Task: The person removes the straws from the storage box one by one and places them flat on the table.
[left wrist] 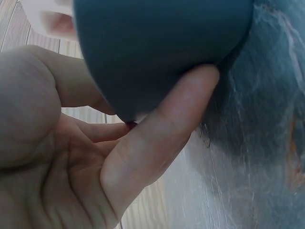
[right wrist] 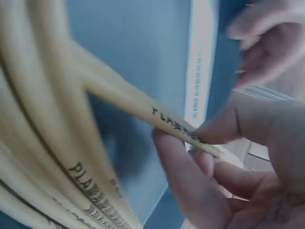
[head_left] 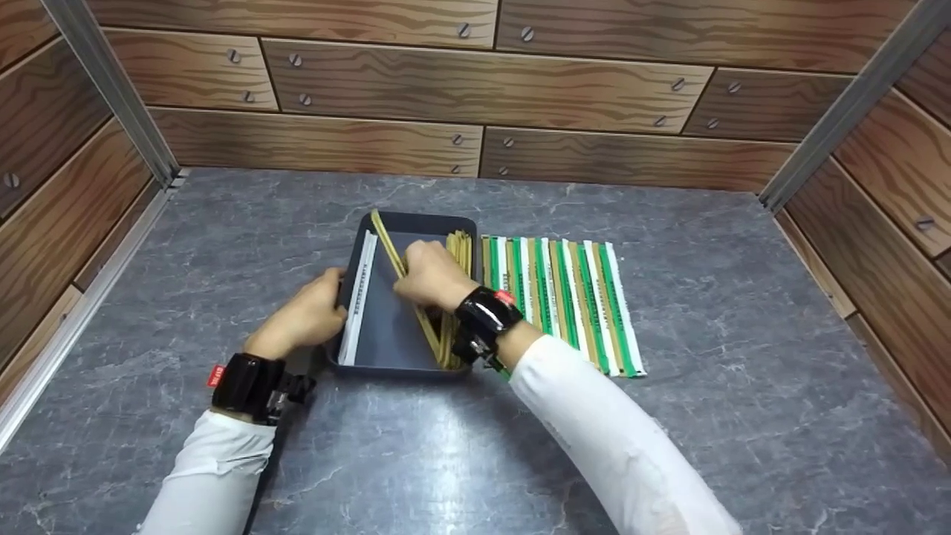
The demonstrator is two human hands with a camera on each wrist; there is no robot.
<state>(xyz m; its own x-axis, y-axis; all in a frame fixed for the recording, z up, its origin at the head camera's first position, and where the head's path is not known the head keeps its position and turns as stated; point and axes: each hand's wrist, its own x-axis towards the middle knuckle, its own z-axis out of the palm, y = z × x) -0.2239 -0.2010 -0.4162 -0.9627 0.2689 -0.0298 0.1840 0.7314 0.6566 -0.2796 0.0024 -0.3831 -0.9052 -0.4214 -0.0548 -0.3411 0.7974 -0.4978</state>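
A dark grey tray (head_left: pixel 401 373) stands on the tabletop. My left hand (head_left: pixel 304 316) grips its left wall; the left wrist view shows a digit pressed along the tray's outer side (left wrist: pixel 157 43). Over the tray, my right hand (head_left: pixel 435 275) pinches a slim tan paper-wrapped straw (right wrist: pixel 124 98) printed with "PLA" between thumb and fingers. This straw slants across the tray, its far end at the back left rim. More tan straws (head_left: pixel 461 249) lie bunched along the right wall. White wrapped straws (head_left: pixel 360 297) lie along the left wall.
Right of the tray, wrapped straws (head_left: pixel 553 297) in green, white and tan lie side by side in a flat row, partly hidden by my right wrist. Wood-patterned panels (head_left: pixel 475 82) enclose the grey marbled tabletop (head_left: pixel 743 357) at the back and sides.
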